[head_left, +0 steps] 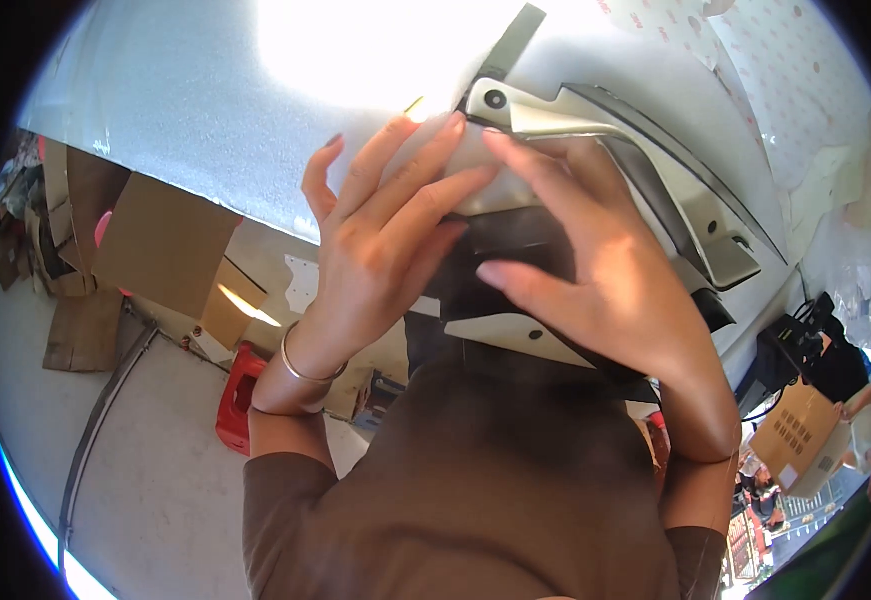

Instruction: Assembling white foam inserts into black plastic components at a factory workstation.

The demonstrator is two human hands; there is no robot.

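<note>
A cream and black moulded plastic part (645,160), with dark round holes, lies on the pale worktop in front of my body. From its upper left corner a flat grey strip (511,45) sticks out, away from me. My left hand (380,225) reaches over the part's left side with fingers stretched and spread, fingertips near the foot of the strip. My right hand (595,240) is over the middle of the part, index fingertip close to the left fingertips, thumb apart over the dark inner area. I see nothing held in either hand; contact under the fingertips is hidden.
Bright glare covers part of the pale worktop (185,110). Cardboard (165,245) and a red plastic stool (240,400) stand below to the left. At right are clear plastic film (825,200), black equipment (790,345) and a cardboard box (800,430) near another person's arm (865,400).
</note>
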